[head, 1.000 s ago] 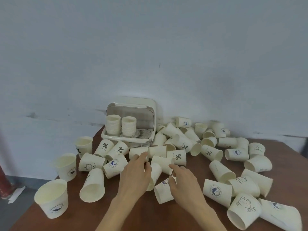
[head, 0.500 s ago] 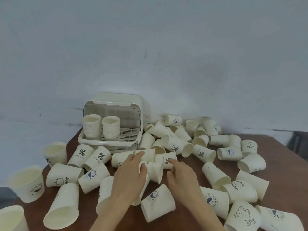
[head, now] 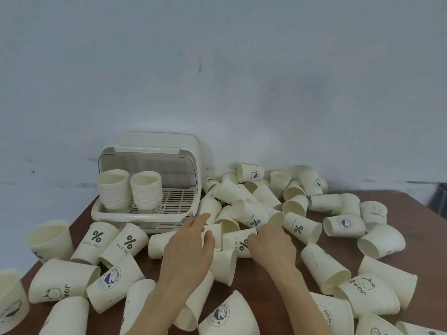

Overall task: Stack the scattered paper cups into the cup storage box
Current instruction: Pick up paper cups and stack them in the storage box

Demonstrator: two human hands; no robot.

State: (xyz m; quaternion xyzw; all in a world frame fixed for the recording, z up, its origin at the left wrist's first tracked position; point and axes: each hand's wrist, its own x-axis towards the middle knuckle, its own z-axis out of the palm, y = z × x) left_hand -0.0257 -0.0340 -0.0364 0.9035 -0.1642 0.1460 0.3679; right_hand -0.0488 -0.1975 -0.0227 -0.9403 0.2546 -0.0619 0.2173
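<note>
Storage box: I see the cream cup storage box (head: pixel 142 213) at the table's far left corner, against the wall, lid raised.
Stacks inside: two stacks of cups (head: pixel 129 191) stand upright at the left of its slatted tray; the right part of the tray is bare.
Scattered cups: loose paper cups (head: pixel 300 228) lie mostly on their sides over the brown table (head: pixel 420 228), piled thickest at the far edge right of the box.
In the way: two "% NICE DAY" cups (head: pixel 108 240) lie on their sides just before the box's front rim.
Left hand: my left hand (head: pixel 188 250) reaches in, fingers loosely extended, thumb touching a small cup (head: pixel 212 234) near the box's front right corner; whether it grips, I cannot tell.
Right hand: my right hand (head: pixel 272 247) lies beside it, fingers curled against a "% NICE DAY" cup on its side (head: pixel 238 243); the grip is hidden from me.
</note>
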